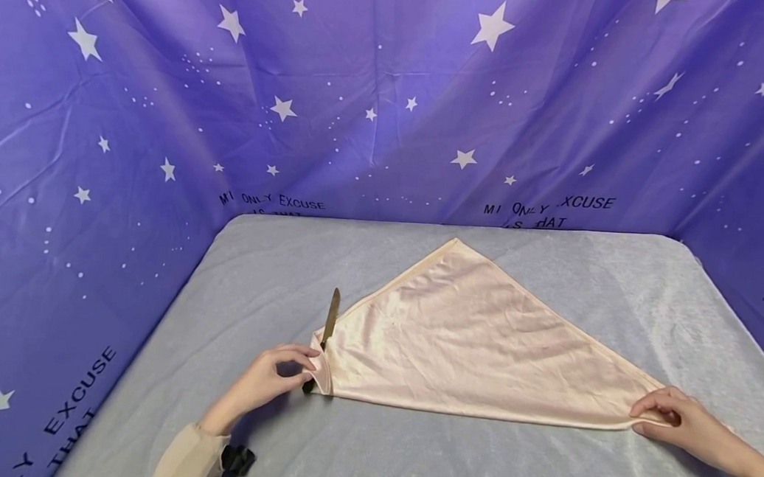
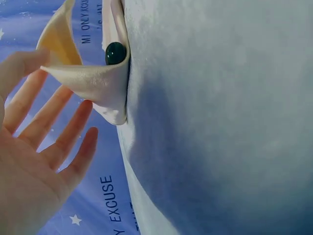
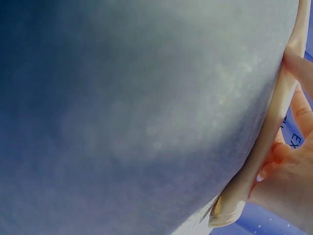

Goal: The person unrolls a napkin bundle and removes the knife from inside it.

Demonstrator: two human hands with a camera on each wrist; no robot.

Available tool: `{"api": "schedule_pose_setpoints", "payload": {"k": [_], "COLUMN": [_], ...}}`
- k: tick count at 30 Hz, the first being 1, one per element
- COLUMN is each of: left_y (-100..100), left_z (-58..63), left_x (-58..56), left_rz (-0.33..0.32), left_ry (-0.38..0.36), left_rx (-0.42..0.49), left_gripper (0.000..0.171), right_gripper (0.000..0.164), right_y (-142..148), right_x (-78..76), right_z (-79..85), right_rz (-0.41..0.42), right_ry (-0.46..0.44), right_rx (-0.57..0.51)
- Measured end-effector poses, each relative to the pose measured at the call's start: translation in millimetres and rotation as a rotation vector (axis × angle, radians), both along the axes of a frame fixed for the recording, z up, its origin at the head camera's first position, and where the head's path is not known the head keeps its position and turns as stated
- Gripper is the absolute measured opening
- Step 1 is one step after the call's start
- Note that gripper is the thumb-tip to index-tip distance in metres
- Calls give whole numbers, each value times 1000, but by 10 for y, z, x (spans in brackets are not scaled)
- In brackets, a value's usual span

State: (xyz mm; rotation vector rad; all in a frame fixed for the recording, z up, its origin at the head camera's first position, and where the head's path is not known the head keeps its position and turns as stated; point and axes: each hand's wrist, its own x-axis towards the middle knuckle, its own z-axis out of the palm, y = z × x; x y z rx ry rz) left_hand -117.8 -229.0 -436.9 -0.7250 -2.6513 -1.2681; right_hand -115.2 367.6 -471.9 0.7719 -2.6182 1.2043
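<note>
A pale pink satin cloth point(image 1: 482, 334) lies folded into a triangle, its long edge toward me. Near its left corner a knife point(image 1: 332, 316) lies with the blade pointing away; the cloth's corner is turned over its handle. My left hand point(image 1: 269, 375) pinches that turned-over corner between thumb and index finger. In the left wrist view the dark rounded handle end point(image 2: 116, 53) pokes out beneath the lifted corner flap point(image 2: 88, 81), and the other fingers are spread. At the opposite corner my right hand point(image 1: 688, 428) pinches the cloth's front edge, thumb in front and fingers on top.
A grey-blue velvety cover point(image 1: 439, 464) spreads over the table beneath the cloth. Purple curtains point(image 1: 367, 67) with white stars and lettering hang behind the table and on both sides. A black strap point(image 1: 236, 461) is at my left wrist.
</note>
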Motion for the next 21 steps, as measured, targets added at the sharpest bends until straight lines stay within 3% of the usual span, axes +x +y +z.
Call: {"api": "schedule_pose_setpoints", "payload": {"k": [5, 12, 21], "left_y": [-25, -3, -31], "left_z": [-62, -42, -57], "left_x": [10, 29, 59], "left_rz": [75, 184, 288], "left_ry": [49, 253, 361], "left_rx": [23, 25, -10], "left_gripper": [18, 28, 28], "right_gripper": [39, 40, 42], "right_y": [1, 1, -11], "right_x": [4, 1, -4], "right_z": [8, 15, 10], "right_rz": [-15, -10, 1], "right_ry": [-20, -23, 3], "right_rx": [7, 7, 1]}}
